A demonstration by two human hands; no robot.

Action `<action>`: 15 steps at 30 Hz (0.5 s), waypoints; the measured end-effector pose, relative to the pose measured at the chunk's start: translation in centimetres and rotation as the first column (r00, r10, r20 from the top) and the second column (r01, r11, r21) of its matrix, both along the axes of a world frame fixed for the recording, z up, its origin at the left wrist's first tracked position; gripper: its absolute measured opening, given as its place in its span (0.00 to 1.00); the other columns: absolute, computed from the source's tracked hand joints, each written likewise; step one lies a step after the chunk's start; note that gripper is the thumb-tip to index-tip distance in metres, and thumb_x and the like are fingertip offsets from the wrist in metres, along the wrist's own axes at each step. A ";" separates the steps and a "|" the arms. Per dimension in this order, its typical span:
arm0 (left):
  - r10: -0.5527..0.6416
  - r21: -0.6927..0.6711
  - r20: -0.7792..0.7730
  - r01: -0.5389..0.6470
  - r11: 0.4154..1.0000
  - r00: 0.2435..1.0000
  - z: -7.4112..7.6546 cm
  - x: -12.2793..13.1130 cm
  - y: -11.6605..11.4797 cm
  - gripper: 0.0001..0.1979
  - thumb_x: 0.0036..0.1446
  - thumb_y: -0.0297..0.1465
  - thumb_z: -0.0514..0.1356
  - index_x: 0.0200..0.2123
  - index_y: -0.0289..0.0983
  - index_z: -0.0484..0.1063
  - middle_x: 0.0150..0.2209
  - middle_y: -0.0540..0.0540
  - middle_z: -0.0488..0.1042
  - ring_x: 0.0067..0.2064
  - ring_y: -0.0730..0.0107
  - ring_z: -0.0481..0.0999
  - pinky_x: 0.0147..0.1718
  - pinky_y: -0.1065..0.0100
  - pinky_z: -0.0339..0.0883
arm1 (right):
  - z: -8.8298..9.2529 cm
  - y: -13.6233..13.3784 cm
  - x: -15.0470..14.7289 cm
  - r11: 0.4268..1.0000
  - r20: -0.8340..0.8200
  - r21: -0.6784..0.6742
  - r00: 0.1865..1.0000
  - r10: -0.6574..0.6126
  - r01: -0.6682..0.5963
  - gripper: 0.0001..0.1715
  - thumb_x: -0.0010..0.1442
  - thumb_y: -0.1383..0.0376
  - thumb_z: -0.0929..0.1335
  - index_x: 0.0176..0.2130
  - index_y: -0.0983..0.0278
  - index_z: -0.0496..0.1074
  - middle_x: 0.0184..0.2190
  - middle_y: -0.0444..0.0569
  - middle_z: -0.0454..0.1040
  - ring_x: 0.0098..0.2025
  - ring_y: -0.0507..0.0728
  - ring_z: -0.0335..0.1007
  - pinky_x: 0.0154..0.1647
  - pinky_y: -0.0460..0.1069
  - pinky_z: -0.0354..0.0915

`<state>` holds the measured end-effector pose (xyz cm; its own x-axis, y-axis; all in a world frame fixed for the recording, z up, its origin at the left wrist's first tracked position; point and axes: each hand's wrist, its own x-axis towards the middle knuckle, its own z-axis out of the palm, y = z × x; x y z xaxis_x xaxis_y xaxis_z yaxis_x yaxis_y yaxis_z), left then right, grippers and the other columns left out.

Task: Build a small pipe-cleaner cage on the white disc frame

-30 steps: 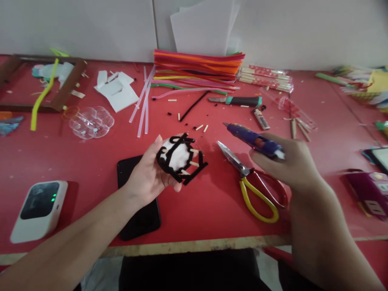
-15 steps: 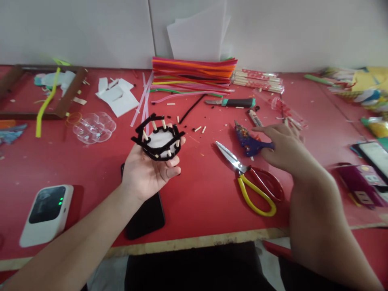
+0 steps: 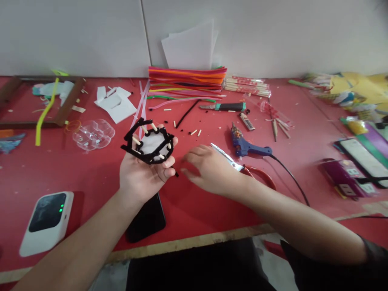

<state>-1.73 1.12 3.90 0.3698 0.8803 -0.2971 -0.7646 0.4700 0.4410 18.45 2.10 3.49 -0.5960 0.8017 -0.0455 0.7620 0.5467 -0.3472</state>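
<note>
Cupped from below, the black pipe-cleaner basket (image 3: pixel 148 142) sits in the left hand (image 3: pixel 141 176), whose fingers curl up around its lower ring, a little left of the frame's centre. The basket has two black rings joined by short pale wooden pegs, with a white base inside, and it tilts slightly toward the camera.

The right hand (image 3: pixel 212 169) is palm down just to the right of it, fingers loosely spread and holding nothing; its fingertips are near the basket but apart from it.

Just behind the right hand lie the scissors (image 3: pixel 228 158), blades pointing to the upper left and a red handle partly hidden by the wrist. Further right lies a blue glue gun (image 3: pixel 249 148), its black cord (image 3: pixel 289 174) trailing toward the lower right.

Under the left wrist lies a black phone (image 3: pixel 147 220), and in the lower left corner a white device (image 3: pixel 45 223) shows a green light.

All of this rests on the red table (image 3: pixel 206 210). At upper centre a stack of coloured pipe cleaners (image 3: pixel 186 79) lies against the wall, with a utility knife (image 3: pixel 224 106) just to its lower right.
</note>
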 end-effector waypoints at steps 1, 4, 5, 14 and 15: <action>0.004 0.003 0.007 -0.004 1.000 1.000 0.0 0.0 0.0 0.22 0.70 0.43 0.58 0.63 0.44 0.73 0.43 0.46 0.85 0.25 0.73 0.73 0.25 0.72 0.74 | -0.2 -0.2 -0.8 1.000 0.022 -0.014 1.000 -0.002 0.003 0.17 0.70 0.59 0.68 0.49 0.67 0.79 0.46 0.58 0.82 0.50 0.66 0.76 0.54 0.59 0.68; 0.008 -0.003 0.020 -0.008 1.000 1.000 0.0 0.0 -0.1 0.22 0.70 0.42 0.57 0.63 0.44 0.73 0.44 0.44 0.85 0.25 0.74 0.73 0.25 0.73 0.73 | -0.8 -0.5 -2.9 1.000 0.080 0.000 0.996 -0.027 0.027 0.22 0.68 0.53 0.69 0.47 0.69 0.78 0.45 0.59 0.80 0.47 0.66 0.75 0.51 0.59 0.68; 0.003 -0.007 0.022 -0.002 1.000 1.000 0.0 0.0 -0.2 0.22 0.70 0.42 0.58 0.64 0.45 0.73 0.44 0.44 0.85 0.25 0.74 0.73 0.25 0.73 0.73 | -1.1 -0.6 -3.3 1.000 0.099 0.012 0.995 -0.023 0.022 0.20 0.69 0.54 0.69 0.47 0.68 0.78 0.44 0.59 0.79 0.47 0.66 0.74 0.49 0.58 0.68; -0.041 -0.018 0.037 0.042 0.999 0.998 -0.1 0.0 -0.1 0.24 0.69 0.42 0.60 0.65 0.48 0.73 0.44 0.45 0.85 0.25 0.73 0.74 0.24 0.72 0.74 | -1.1 0.0 -2.2 0.995 0.096 -0.090 0.995 0.042 -0.033 0.14 0.65 0.77 0.63 0.43 0.68 0.76 0.42 0.59 0.78 0.42 0.61 0.74 0.43 0.54 0.68; -0.047 -0.018 0.035 0.048 0.999 0.998 -0.1 0.1 0.0 0.23 0.69 0.42 0.60 0.64 0.47 0.73 0.43 0.45 0.85 0.25 0.72 0.75 0.24 0.71 0.75 | -0.9 0.3 -1.4 0.996 0.027 -0.085 0.999 -0.024 0.026 0.13 0.65 0.77 0.63 0.42 0.68 0.75 0.41 0.57 0.79 0.40 0.60 0.74 0.42 0.53 0.68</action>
<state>-1.68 1.11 3.76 0.4211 0.8561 -0.2997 -0.7559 0.5138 0.4057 17.01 2.37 2.59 -0.5736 0.8088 -0.1301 0.7844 0.4965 -0.3718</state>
